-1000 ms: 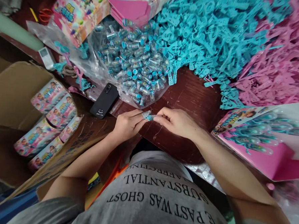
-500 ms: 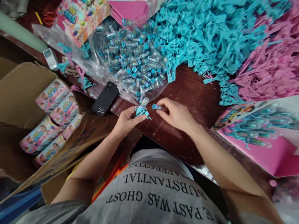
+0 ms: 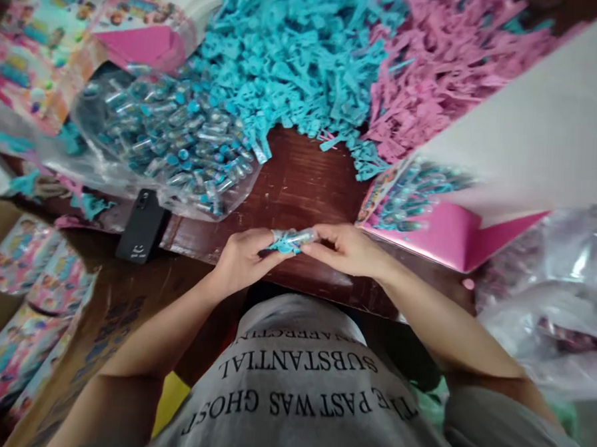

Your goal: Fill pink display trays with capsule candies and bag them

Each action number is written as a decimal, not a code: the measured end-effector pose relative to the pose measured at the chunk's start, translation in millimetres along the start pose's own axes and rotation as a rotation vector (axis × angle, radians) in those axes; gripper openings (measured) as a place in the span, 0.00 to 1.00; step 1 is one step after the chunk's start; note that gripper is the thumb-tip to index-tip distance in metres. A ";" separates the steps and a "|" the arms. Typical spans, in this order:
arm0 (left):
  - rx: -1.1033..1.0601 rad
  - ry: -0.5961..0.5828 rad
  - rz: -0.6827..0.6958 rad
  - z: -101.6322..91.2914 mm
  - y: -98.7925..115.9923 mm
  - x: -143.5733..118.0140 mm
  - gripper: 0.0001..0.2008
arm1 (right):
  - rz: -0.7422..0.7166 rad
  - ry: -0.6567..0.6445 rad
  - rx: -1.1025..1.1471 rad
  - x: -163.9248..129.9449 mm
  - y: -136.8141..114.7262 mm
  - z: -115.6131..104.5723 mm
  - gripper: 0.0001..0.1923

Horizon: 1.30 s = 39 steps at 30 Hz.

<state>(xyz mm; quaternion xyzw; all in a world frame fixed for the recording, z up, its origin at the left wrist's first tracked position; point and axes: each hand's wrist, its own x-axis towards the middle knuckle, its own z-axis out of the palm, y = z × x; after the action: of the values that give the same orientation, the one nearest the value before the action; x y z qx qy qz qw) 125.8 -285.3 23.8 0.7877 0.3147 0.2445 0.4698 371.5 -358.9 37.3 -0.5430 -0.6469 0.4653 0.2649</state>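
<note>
Looks like mid-assembly: left hand pinches the blue clip while right hand grips the clear tube, which probably needs pushing squarely in.

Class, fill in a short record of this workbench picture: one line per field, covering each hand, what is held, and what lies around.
left hand: pinches blue plastic piece
right hand: holds clear capsule against that piece
behind hands: bag of capsules, blue parts heap, pink parts heap
left: black phone
right: pink display box
surface: dark wooden table
</note>
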 end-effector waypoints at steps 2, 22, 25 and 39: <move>0.013 -0.028 0.030 4.9 5.6 7.2 0.09 | 0.056 0.002 0.063 -21.2 -1.1 -9.9 0.21; 0.325 0.011 0.393 99.5 76.6 169.7 0.17 | 0.498 0.754 -0.738 -149.9 51.7 -156.5 0.19; 0.474 0.093 0.383 92.7 50.9 191.7 0.16 | 0.625 0.620 -0.795 -127.3 57.4 -158.9 0.21; 0.871 -0.013 -0.017 93.0 -32.7 253.7 0.17 | 0.596 0.482 -1.002 -108.4 47.1 -156.9 0.24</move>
<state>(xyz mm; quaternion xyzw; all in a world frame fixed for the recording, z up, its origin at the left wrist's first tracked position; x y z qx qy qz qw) 353.6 -144.0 -23.6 0.9113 0.3919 0.0802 0.0976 555.3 -413.6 79.9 -0.8477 -0.5294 0.0241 -0.0243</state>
